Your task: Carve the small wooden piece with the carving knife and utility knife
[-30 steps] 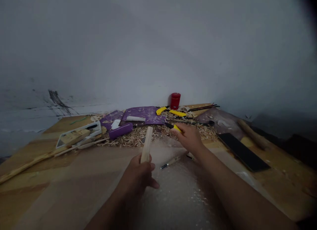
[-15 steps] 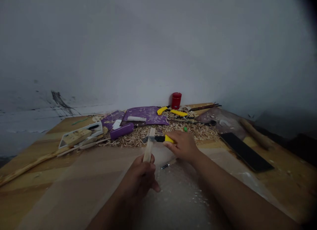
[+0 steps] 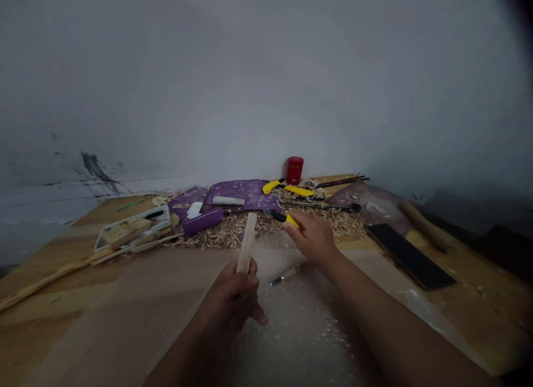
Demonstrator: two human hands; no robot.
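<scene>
My left hand (image 3: pixel 237 292) is closed round the lower end of a pale wooden stick (image 3: pixel 247 242), which points up and away from me. In my right hand (image 3: pixel 314 236) is a utility knife (image 3: pixel 287 217) with a yellow and black handle. Its blade points left, beyond and to the right of the stick's top, apart from the wood. A small metal-tipped tool (image 3: pixel 277 280) lies on the translucent sheet (image 3: pixel 308 331) between my hands. Wood shavings (image 3: pixel 216 235) are heaped behind the stick.
At the back stand a red canister (image 3: pixel 295 170) and yellow-handled tools (image 3: pixel 298 191) beside purple sheets (image 3: pixel 245 194). A white tray (image 3: pixel 100 241) with a wood block is at the left, near a long stick (image 3: pixel 45 282). On the right lie a dark flat board (image 3: pixel 410 256) and a wooden rod (image 3: pixel 425 226).
The knife has come off the stick, moving up and to the right with my right hand. My left hand still grips the stick in nearly the same place.
</scene>
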